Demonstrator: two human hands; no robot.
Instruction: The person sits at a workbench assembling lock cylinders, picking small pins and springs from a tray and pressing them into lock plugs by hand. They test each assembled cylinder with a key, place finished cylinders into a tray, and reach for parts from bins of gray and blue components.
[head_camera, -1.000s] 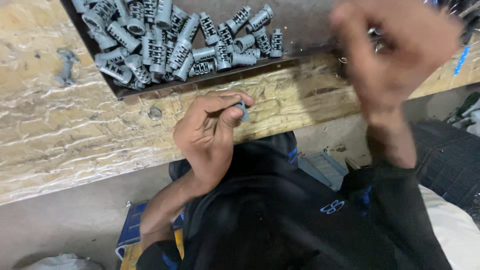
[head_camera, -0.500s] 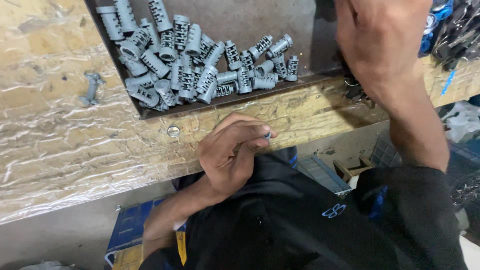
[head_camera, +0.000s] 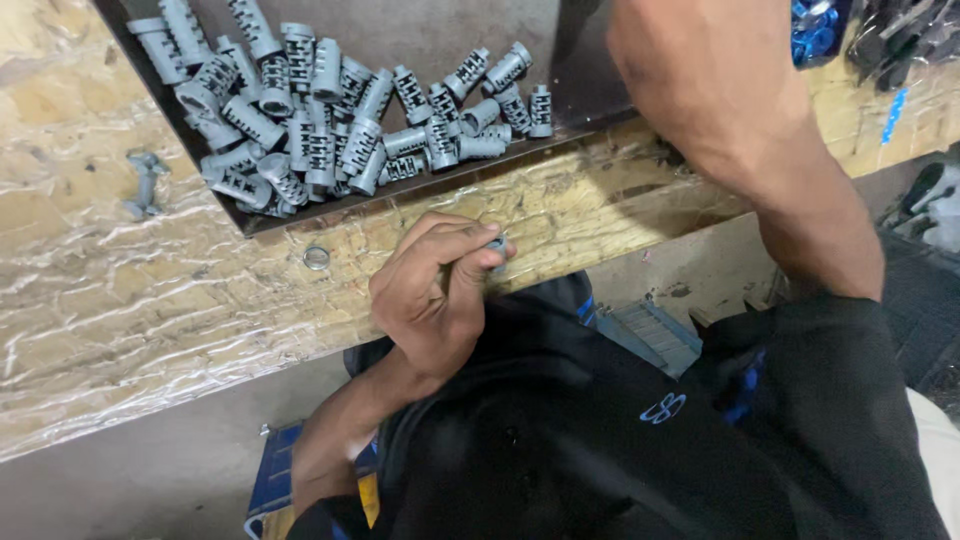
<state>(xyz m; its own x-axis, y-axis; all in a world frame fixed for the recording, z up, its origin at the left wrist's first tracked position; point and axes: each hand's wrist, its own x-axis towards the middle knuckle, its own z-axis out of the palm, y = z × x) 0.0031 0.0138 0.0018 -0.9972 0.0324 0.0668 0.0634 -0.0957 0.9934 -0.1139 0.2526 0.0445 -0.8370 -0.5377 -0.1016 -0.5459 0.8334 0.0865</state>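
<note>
Since the earlier frame my view has dropped closer and slid a little to the right, so the tray of parts now fills the top left. My left hand has kept its place at the front edge of the counter, and my right forearm has swung further in from the upper right.

My left hand is curled into a narrow pinch. Thumb and fingertips close on a small grey metal piece, held just above the counter's edge and close to my dark shirt. Only its tip shows between the fingers. It seems to point away from my palm, toward the right, but its long axis is mostly hidden and I cannot tell it for certain.

My right hand reaches up past the top of the view, over the right end of the tray. Its fingers are out of sight, so I cannot tell whether it is open or holding anything.

The dark shallow tray lies on the counter with a heap of grey ribbed metal cylinders piled toward its near rim, lying at all angles. A small metal ring lies flat on the counter just below the tray's rim, left of my left hand. Another grey fitting lies alone on the counter to the tray's left.
</note>
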